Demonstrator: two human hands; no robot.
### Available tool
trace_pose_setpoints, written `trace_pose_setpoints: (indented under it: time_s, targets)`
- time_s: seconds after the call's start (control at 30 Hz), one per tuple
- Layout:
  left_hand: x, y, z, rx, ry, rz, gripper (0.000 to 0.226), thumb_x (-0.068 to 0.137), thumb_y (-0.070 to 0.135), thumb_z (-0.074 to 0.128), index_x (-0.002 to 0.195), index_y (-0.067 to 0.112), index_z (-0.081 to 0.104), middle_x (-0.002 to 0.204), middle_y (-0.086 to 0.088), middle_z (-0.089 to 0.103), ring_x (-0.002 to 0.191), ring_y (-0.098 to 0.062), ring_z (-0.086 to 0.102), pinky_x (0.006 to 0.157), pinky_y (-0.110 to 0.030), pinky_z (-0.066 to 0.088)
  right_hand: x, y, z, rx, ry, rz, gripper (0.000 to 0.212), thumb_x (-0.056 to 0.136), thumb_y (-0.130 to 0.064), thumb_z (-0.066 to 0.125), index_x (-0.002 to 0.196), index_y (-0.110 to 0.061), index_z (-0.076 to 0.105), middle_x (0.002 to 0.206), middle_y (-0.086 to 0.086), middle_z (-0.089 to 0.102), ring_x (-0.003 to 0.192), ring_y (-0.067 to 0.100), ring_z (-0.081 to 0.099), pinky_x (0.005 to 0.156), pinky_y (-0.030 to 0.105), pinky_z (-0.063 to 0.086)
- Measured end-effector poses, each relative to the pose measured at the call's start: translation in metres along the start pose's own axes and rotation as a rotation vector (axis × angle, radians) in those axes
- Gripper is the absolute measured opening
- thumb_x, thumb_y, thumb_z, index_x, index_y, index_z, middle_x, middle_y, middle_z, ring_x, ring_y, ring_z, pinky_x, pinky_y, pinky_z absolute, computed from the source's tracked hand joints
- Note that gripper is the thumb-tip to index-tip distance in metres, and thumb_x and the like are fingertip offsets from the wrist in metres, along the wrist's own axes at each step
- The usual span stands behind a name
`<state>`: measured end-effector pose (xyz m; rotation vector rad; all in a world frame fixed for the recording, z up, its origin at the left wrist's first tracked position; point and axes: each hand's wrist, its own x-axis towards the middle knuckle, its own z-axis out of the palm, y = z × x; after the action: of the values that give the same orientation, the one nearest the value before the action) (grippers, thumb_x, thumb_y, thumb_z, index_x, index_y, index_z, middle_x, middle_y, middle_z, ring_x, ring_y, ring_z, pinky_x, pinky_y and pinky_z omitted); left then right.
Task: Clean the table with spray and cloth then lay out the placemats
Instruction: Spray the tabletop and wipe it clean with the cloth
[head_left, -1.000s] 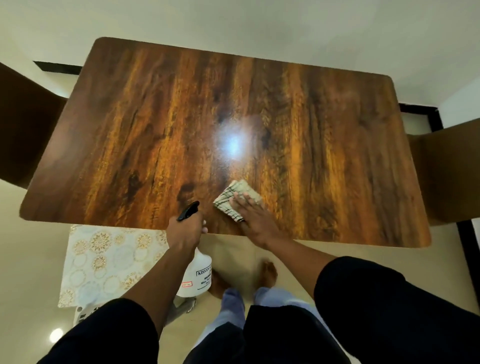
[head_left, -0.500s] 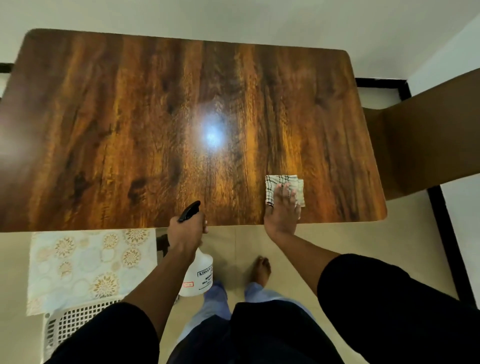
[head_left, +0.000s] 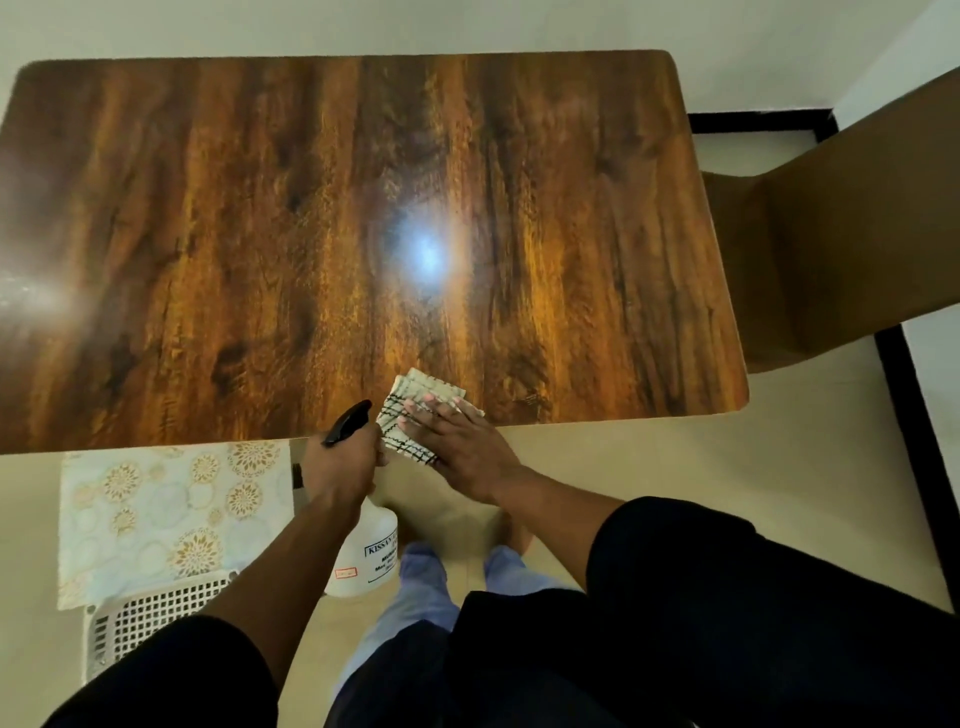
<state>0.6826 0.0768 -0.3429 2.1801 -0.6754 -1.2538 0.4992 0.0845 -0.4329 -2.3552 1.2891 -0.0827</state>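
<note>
A glossy dark wooden table (head_left: 260, 234) fills the upper view. A folded checked cloth (head_left: 410, 397) lies at its near edge, partly hanging over it. My right hand (head_left: 462, 447) presses flat on the cloth with straight fingers. Just left of it, my left hand (head_left: 340, 467) grips the neck of a white spray bottle (head_left: 369, 556) with a black trigger head, held below the table edge. Floral placemats (head_left: 166, 514) lie on a white perforated basket (head_left: 150, 618) on the floor at the lower left.
A brown chair (head_left: 852, 234) stands at the table's right end. A black-framed doorway strip (head_left: 906, 395) runs along the right floor. My feet (head_left: 514, 535) stand on beige tiles right at the table's near edge.
My right hand slid the cloth leftward along the near edge, from the table's right part to beside the left hand. The view shifted slightly; the spray bottle stayed in my left hand.
</note>
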Motion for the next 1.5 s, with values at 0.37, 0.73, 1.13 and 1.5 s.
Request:
trace_pose_setpoints:
  time_s: [0.37, 0.73, 1.13, 1.5]
  targets:
    - [-0.063, 0.017, 0.113, 0.091, -0.292, 0.032, 0.043, 0.084, 0.031, 0.075, 0.122, 0.015, 0.067, 0.077, -0.008, 0.078, 0.066, -0.02, 0.071, 0.049, -0.031, 0.045, -0.142, 0.103, -0.02, 0.039, 0.109, 0.353, 0.065, 0.102, -0.034, 0.042, 0.165, -0.03, 0.022, 0.172, -0.008, 0.014, 0.16, 0.02, 0.009, 0.126, 0.04, 0.006]
    - [-0.096, 0.033, 0.184, 0.276, -0.422, 0.111, 0.038, 0.083, 0.025, 0.075, 0.113, 0.003, 0.07, 0.071, -0.009, 0.079, 0.063, -0.02, 0.071, 0.048, -0.03, 0.048, -0.262, 0.184, -0.042, 0.141, 0.162, 0.836, 0.068, 0.103, -0.022, 0.042, 0.165, -0.025, 0.016, 0.173, 0.001, 0.011, 0.16, 0.029, 0.005, 0.127, 0.052, 0.017]
    - [-0.101, 0.046, 0.199, 0.327, -0.433, 0.163, 0.026, 0.081, 0.025, 0.072, 0.093, 0.003, 0.076, 0.068, -0.008, 0.077, 0.064, -0.025, 0.069, 0.049, -0.03, 0.047, -0.242, 0.245, -0.102, 0.232, 0.081, 1.046, 0.061, 0.112, -0.027, 0.038, 0.166, -0.021, 0.01, 0.174, 0.005, 0.002, 0.16, 0.03, 0.002, 0.129, 0.042, 0.008]
    - [-0.095, 0.062, 0.206, 0.281, -0.432, 0.185, 0.017, 0.085, 0.019, 0.074, 0.095, 0.007, 0.068, 0.072, -0.012, 0.076, 0.057, -0.024, 0.062, 0.052, -0.03, 0.045, -0.205, 0.256, -0.17, 0.224, 0.268, 1.106, 0.044, 0.11, -0.042, 0.041, 0.148, -0.023, 0.049, 0.146, 0.006, 0.059, 0.133, 0.032, 0.056, 0.114, 0.052, 0.036]
